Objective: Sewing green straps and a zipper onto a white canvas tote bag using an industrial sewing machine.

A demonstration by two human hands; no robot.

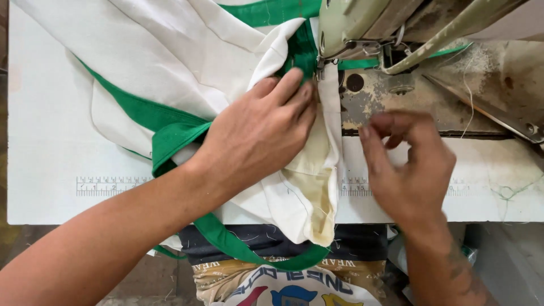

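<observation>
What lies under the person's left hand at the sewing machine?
White cloth with green strap lies bunched under the left hand. The table beneath is covered there.

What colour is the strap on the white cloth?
Green strap, seen in the head view.

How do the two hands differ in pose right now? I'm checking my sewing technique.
The left hand lies flat, palm down, pressing the white fabric beside the green strap; the right hand is off the cloth, above the sewing machine bed. The left fingers are stretched toward the needle area; the right fingers are curled, tips pinched together. Both are bare.
</observation>
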